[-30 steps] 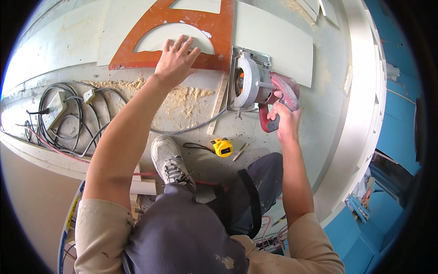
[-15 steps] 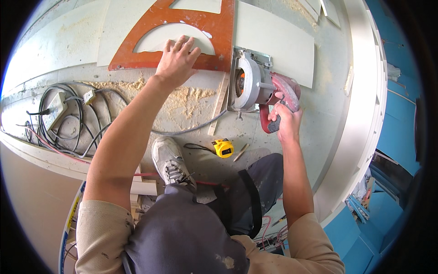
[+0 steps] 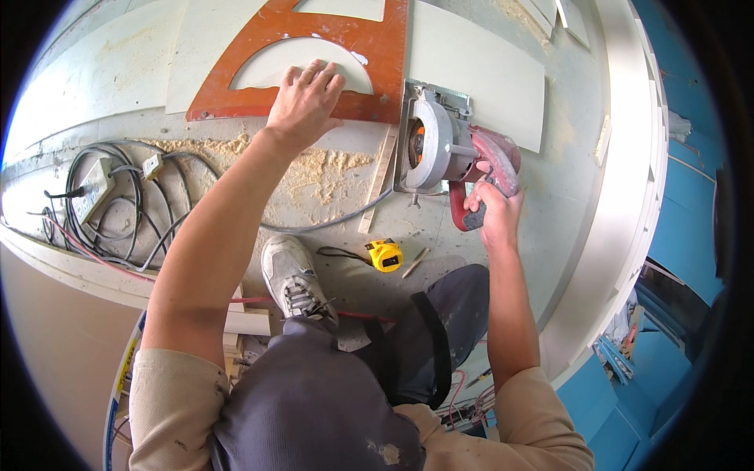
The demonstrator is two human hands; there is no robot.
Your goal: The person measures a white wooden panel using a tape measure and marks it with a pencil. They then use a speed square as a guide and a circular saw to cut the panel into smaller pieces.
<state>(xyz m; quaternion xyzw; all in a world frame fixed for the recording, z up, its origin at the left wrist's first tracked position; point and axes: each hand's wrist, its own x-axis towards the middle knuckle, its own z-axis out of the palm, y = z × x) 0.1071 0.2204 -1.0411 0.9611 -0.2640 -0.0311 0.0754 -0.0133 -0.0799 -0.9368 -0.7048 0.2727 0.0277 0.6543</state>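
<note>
"What is seen on the floor (image 3: 440,228)?"
"Sawdust (image 3: 330,166) is scattered, and a yellow tape measure (image 3: 386,255) is placed near the shoe (image 3: 292,276)."
"Where is the circular saw (image 3: 433,145) held?"
"At the pale board (image 3: 495,86)'s near edge, beside the orange set square (image 3: 385,71) — firmly gripped in the right hand (image 3: 495,210)."
"And the left hand (image 3: 305,108)?"
"It is laid across the set square — fingers spread."

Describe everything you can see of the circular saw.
The circular saw has a pale grey rounded guard, a metal-looking base plate and a scuffed red body. The right hand grips its dark-padded red handle. Its base overlaps the near edge of the white board, beside the orange set square; blade motion is unclear.
</note>
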